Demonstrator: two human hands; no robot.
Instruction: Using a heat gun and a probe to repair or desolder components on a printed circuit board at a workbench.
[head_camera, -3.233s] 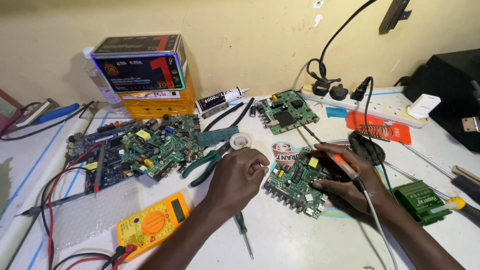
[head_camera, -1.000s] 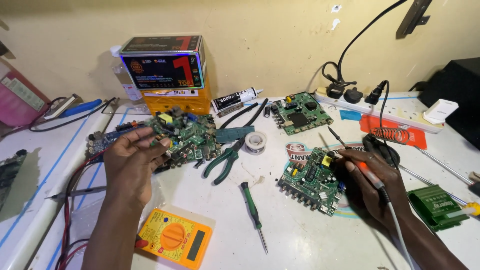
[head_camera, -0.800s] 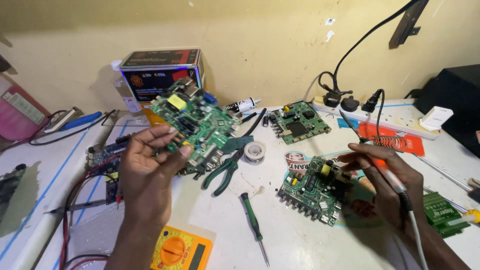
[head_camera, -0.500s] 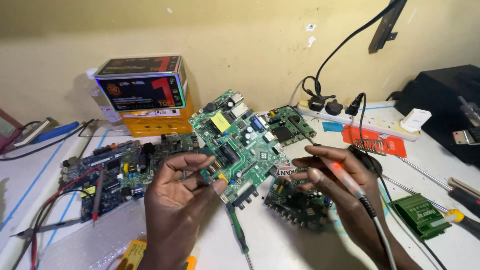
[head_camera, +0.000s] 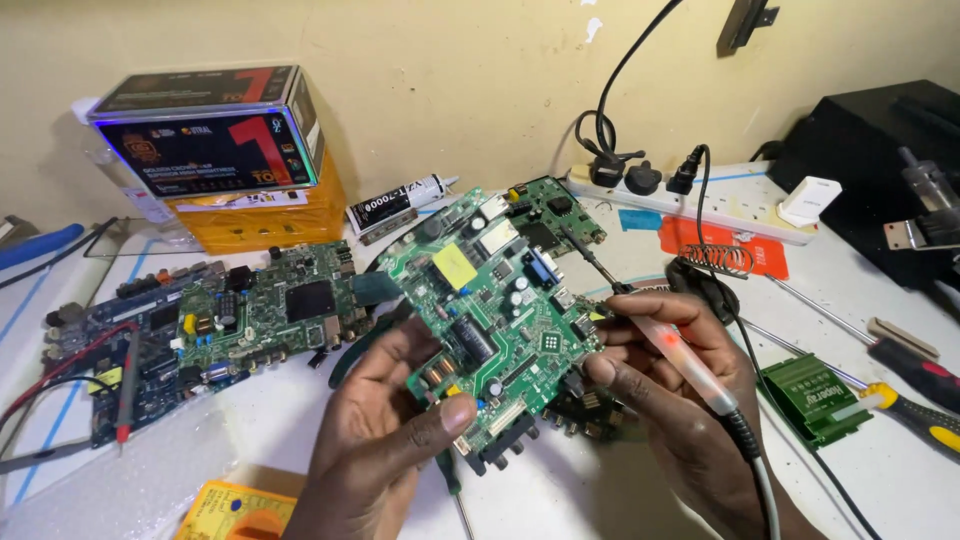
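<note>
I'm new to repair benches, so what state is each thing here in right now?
Green circuit board: lifted, tilted, held by both hands.
Left hand: gripping the board's lower edge.
Right hand: holding the soldering iron, steadying the board.
Power strip: plugs inserted.
Yellow multimeter: lying flat.

Clearance, my bench: boards (head_camera: 250, 315) and red probe leads (head_camera: 125, 395) block my left; green module (head_camera: 812, 395), screwdrivers (head_camera: 915, 375), soldering stand (head_camera: 715, 265) crowd my right. Bare tabletop (head_camera: 880, 480) front-right passable.

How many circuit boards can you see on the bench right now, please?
4, possibly more hidden: one held up in the left hand, a green board at left, a blue board beside it, and one at the back.
</note>
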